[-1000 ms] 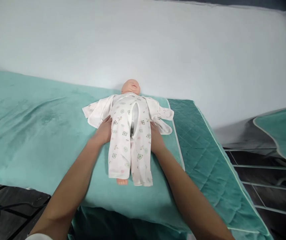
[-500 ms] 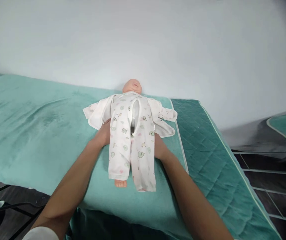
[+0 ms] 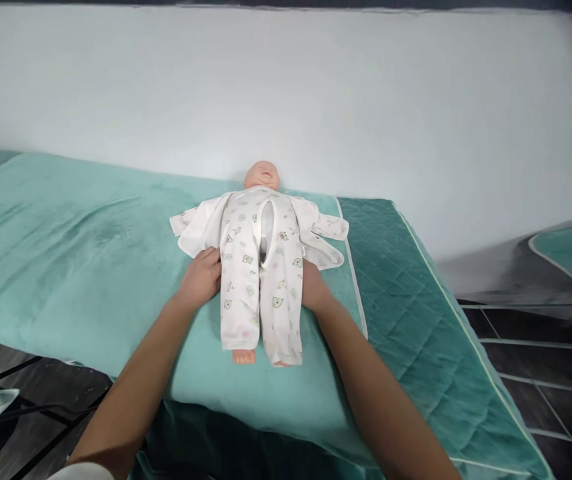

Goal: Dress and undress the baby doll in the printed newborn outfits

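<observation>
A baby doll (image 3: pixel 262 175) lies on its back, head towards the wall. It wears white printed trousers (image 3: pixel 240 293) with an open crotch; their top lies high over its chest. A white wrap shirt (image 3: pixel 208 223) spreads out from under them on both sides. My left hand (image 3: pixel 203 279) is closed at the trousers' left edge, its fingertips tucked against the cloth. At the opposite edge is my right hand (image 3: pixel 315 287), its fingers hidden behind the trouser leg. Toes (image 3: pixel 244 357) of one foot stick out of the left cuff, and a bit of the other foot shows at the right cuff.
Under the doll lies a light green plush cover (image 3: pixel 91 267), with a darker quilted cover (image 3: pixel 416 320) to the right. A white wall (image 3: pixel 366 100) stands behind the bed. Dark floor shows at both sides, with black metal bars at lower left.
My left hand has drawn out a little from beside the trousers, so more of its fingers show. The trouser cuffs sit slightly higher, baring toes at the right leg. The view has tilted up.
</observation>
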The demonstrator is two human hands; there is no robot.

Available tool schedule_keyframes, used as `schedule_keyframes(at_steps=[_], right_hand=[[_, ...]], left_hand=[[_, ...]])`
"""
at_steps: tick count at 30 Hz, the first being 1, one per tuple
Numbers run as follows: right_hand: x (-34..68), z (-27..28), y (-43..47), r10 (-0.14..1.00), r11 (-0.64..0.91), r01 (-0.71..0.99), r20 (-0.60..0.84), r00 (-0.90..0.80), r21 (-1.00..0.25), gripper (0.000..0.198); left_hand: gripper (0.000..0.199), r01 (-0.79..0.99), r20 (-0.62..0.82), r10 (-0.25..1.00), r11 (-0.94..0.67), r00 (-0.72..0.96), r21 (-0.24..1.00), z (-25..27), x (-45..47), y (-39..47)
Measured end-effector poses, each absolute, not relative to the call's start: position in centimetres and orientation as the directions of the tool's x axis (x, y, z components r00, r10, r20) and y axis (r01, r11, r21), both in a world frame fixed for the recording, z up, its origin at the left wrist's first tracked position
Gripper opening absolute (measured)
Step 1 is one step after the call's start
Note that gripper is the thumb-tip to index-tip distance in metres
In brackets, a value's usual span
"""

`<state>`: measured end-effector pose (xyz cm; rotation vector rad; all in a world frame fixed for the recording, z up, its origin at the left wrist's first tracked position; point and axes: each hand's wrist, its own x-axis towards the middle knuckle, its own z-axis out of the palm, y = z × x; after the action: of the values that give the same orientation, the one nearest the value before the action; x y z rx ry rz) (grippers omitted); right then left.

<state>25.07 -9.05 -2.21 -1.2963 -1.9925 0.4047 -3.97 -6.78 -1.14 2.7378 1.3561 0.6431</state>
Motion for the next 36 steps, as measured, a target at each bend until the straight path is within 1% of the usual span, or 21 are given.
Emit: schedule_keyframes(at_steps=[1,3,5,8,10,13,15,16,18,20,22,23,25,27,28,30,32,33,34,35,36], right_hand=[[25.0,-2.1,-9.2,0.887,0.447,0.693,0.380,-0.262,-0.565,0.010],[24.8,-1.8,-9.4,0.880,0.464,0.749,0.346,-0.326,-0.474,0.012],[24.8,-1.4,-9.7,0.895,0.433,0.799,0.307,-0.325,-0.417,0.015],[25.3,-0.7,-10.4,0.916,0.396,0.858,0.211,-0.342,-0.327,0.017],[25.7,-0.3,-10.9,0.918,0.394,0.850,0.191,-0.347,-0.349,0.018],[26.1,0.0,-11.3,0.929,0.369,0.791,0.208,-0.305,-0.488,0.024],[26.5,-0.2,-11.1,0.949,0.313,0.728,0.229,-0.216,-0.610,0.027],[26.7,-0.4,-10.9,0.958,0.274,0.700,0.248,-0.141,-0.660,0.028],[27.6,-0.9,-10.1,0.951,0.181,0.688,0.304,0.059,-0.702,0.028],[28.8,-1.4,-9.4,0.902,0.029,0.762,0.345,0.258,-0.647,0.029],[29.9,-1.6,-8.9,0.864,-0.169,0.833,0.327,0.382,-0.527,0.035],[30.4,-1.7,-8.8,0.859,-0.250,0.848,0.297,0.417,-0.468,0.039],[30.9,-1.6,-8.6,0.873,-0.332,0.855,0.212,0.438,-0.399,0.044],[31.0,-1.5,-8.6,0.886,-0.362,0.835,0.126,0.447,-0.414,0.045],[31.0,-1.5,-8.5,0.884,-0.376,0.811,0.090,0.459,-0.447,0.045],[31.0,-1.6,-8.4,0.863,-0.387,0.735,0.061,0.501,-0.556,0.040],[30.9,-1.6,-8.4,0.842,-0.330,0.604,0.063,0.536,-0.725,0.032],[30.7,-1.5,-8.4,0.840,-0.268,0.492,0.050,0.541,-0.828,0.030],[30.4,-1.2,-8.5,0.849,-0.190,0.340,0.020,0.528,-0.921,0.030],[29.9,-0.7,-8.6,0.866,-0.108,0.158,-0.015,0.499,-0.981,0.032],[29.3,0.0,-8.8,0.886,-0.031,-0.022,-0.037,0.463,-0.999,0.034]], left_hand=[[0.026,0.765,0.355,0.757,-0.625,0.549,0.152,-1.2,-4.3,-7.4],[0.027,0.779,0.355,0.756,-0.617,0.549,0.108,-1.4,-4.8,-8.4],[0.026,0.783,0.337,0.762,-0.614,0.553,0.104,-1.4,-5.0,-8.9],[0.020,0.784,0.303,0.779,-0.606,0.549,0.138,-1.3,-5.1,-9.0],[0.019,0.785,0.299,0.789,-0.597,0.537,0.165,-1.2,-5.1,-8.8],[0.024,0.803,0.323,0.820,-0.552,0.473,0.225,-1.2,-5.0,-8.4],[0.027,0.825,0.350,0.852,-0.491,0.389,0.279,-1.4,-5.0,-7.9],[0.027,0.835,0.367,0.867,-0.456,0.338,0.308,-1.5,-5.0,-7.6],[0.027,0.845,0.405,0.885,-0.389,0.231,0.367,-1.7,-5.1,-7.0],[0.027,0.851,0.432,0.893,-0.322,0.127,0.415,-1.9,-5.1,-6.6],[0.026,0.863,0.441,0.897,-0.256,0.043,0.436,-2.0,-5.2,-6.4],[0.025,0.872,0.439,0.898,-0.219,0.004,0.439,-2.1,-5.3,-6.3],[0.025,0.889,0.424,0.903,-0.139,-0.068,0.437,-2.1,-5.3,-6.2],[0.027,0.904,0.402,0.905,-0.051,-0.138,0.424,-2.0,-5.2,-5.9],[0.028,0.911,0.395,0.902,-0.003,-0.176,0.412,-1.9,-5.1,-5.7],[0.032,0.917,0.386,0.886,0.096,-0.255,0.386,-1.6,-5.0,-5.0],[0.036,0.914,0.374,0.871,0.176,-0.318,0.366,-1.2,-4.8,-4.3],[0.037,0.911,0.366,0.868,0.200,-0.336,0.361,-1.1,-4.7,-4.0],[0.038,0.908,0.363,0.864,0.216,-0.349,0.359,-0.9,-4.7,-3.7],[0.040,0.905,0.365,0.858,0.227,-0.361,0.361,-0.9,-4.6,-3.6],[0.042,0.901,0.371,0.851,0.234,-0.372,0.365,-0.8,-4.6,-3.5]])
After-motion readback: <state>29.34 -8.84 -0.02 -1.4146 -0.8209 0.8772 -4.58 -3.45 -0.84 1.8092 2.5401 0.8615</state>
